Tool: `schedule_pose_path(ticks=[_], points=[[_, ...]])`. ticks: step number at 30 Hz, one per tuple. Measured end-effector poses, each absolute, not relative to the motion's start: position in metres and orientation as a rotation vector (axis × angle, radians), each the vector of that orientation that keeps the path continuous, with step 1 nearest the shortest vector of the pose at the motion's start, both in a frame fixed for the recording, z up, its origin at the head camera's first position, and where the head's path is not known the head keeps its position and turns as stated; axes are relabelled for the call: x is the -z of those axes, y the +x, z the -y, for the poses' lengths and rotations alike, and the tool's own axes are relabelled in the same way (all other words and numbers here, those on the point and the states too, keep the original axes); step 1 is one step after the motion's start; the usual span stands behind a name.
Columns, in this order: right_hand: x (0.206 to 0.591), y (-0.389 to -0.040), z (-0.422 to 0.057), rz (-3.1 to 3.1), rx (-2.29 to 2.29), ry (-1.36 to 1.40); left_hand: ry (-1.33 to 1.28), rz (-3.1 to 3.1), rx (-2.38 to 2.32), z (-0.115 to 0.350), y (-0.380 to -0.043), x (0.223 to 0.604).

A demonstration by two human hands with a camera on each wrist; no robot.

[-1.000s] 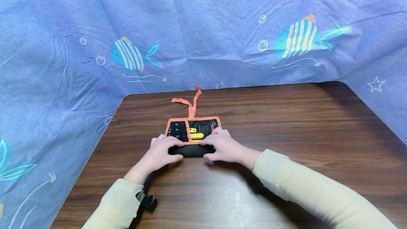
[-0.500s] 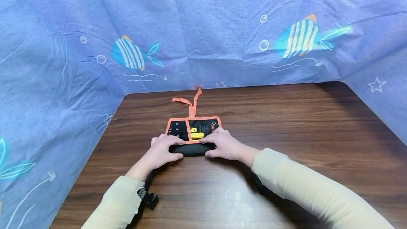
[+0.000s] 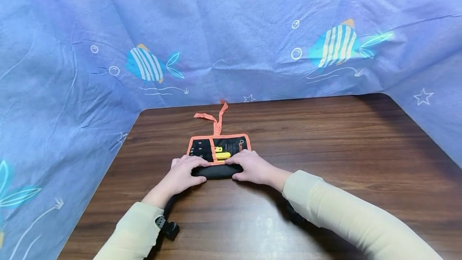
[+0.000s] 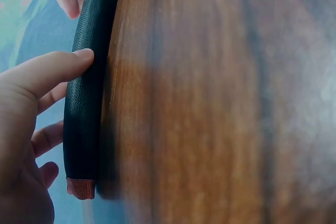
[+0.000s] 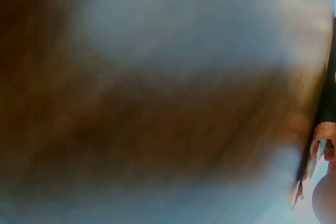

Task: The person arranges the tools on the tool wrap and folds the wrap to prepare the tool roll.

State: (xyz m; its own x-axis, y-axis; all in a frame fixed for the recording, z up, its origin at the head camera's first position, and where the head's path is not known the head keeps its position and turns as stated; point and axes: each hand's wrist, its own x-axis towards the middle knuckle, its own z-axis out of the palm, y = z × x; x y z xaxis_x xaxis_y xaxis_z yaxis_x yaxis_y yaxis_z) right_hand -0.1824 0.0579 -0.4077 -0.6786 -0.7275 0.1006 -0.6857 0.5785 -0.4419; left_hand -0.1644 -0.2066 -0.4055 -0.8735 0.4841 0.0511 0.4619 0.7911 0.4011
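Observation:
A black tool roll [image 3: 231, 147] with orange trim lies on the table in the head view, its near part rolled into a thick black edge [image 3: 217, 171]. Yellow-handled tools [image 3: 223, 155] show in one pocket; white numbers mark the pockets on the left. My left hand [image 3: 182, 175] grips the left end of that rolled edge, thumb on the near side and fingers over the top. On the right end, my right hand [image 3: 255, 167] holds it the same way. The left wrist view shows my left thumb [image 4: 79, 62] pressed against the black roll [image 4: 86, 77]. Little of the right hand appears in the right wrist view.
Two orange tie straps [image 3: 216, 121] stretch from the roll's far edge toward the back of the brown wooden table [image 3: 325, 139]. A blue fish-print cloth [image 3: 245, 39] hangs behind and around the table. A small black device [image 3: 169, 228] sits at my left wrist.

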Motion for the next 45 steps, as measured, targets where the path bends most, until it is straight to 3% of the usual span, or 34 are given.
schedule_pose_path(ticks=[29,45], points=[[0.404,-0.189,-0.056,-2.635,0.585,-1.434,0.935,-2.927,-0.516,0.199,-0.169,0.405],[0.403,-0.197,-0.057,-2.647,0.625,-1.345,0.943,-2.955,-0.69,0.202,-0.172,0.408]])
